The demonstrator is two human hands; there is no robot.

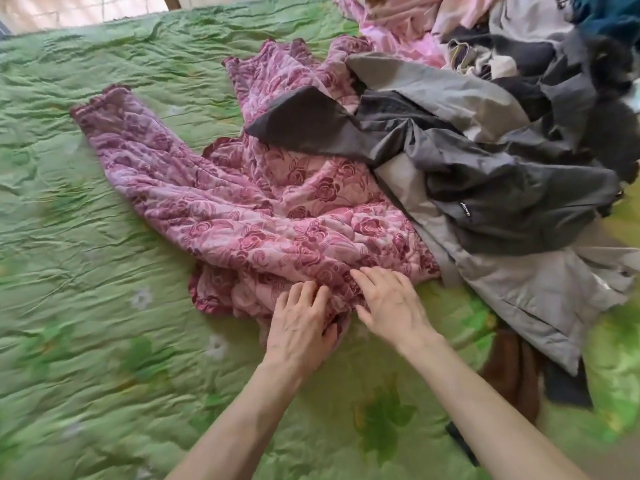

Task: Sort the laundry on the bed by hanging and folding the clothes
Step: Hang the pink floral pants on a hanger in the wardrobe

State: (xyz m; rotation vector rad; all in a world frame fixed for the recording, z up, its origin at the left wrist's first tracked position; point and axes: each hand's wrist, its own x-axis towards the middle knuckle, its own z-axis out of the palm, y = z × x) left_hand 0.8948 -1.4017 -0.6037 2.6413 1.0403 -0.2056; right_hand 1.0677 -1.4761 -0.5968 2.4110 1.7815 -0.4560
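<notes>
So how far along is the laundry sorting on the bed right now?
Early. Nothing folded or hung is in view. Left hand grips, and right hand touches, the pink floral garment spread on the green bedspread. The grey jacket and clothes pile are left.

Single view, head-worn camera, wide-angle. Looks forward and steeply down onto bed from its near edge. Close range: both forearms enter from bottom of frame, left hand and right hand low of centre. Pink flowered garment fills middle. Clothes pile runs off right and top-right edges. Far edge of bed and strip of pale floor or wall at top left. Edges bowed by lens. No second view to overlap.
</notes>
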